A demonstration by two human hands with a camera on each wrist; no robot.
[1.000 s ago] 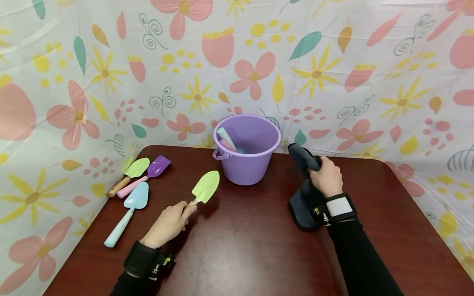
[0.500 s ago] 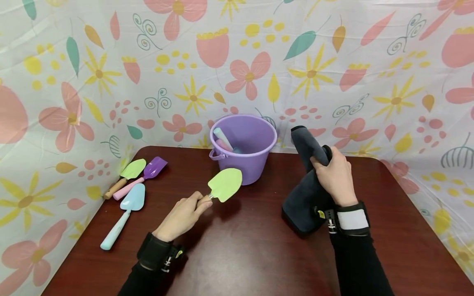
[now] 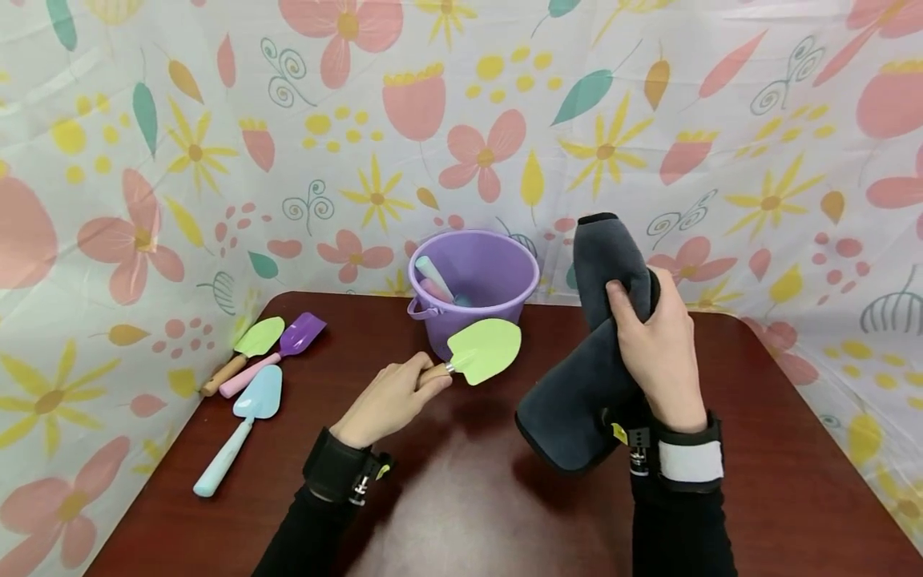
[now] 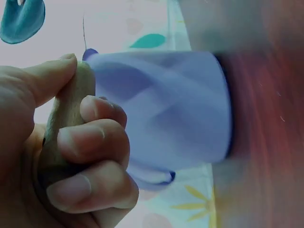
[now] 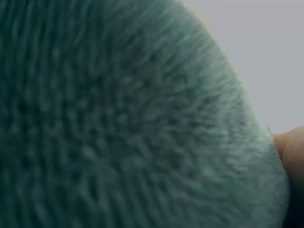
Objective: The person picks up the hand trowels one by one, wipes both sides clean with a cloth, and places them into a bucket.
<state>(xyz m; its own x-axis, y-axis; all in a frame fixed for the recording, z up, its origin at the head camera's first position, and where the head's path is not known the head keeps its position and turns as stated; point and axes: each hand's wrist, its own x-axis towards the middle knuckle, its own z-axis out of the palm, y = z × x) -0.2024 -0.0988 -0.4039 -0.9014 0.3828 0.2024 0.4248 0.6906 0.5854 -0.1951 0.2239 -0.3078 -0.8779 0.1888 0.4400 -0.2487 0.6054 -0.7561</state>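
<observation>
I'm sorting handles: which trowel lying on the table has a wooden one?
The green, leaf-shaped trowel beside the purple, rectangular, pink-handled shovel; the blue, triangular trowel has a blue handle.

Held trowel (image 3: 485, 351) now nearer gray cloth (image 3: 580, 401)

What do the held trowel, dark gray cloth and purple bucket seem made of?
Trowel: wooden-looking handle, tan and matte; smooth green blade, painted metal or plastic, unclear. Cloth: probably microfiber or fleece, fuzzy pile up close. Bucket: likely molded plastic, smooth, evenly colored.
</observation>
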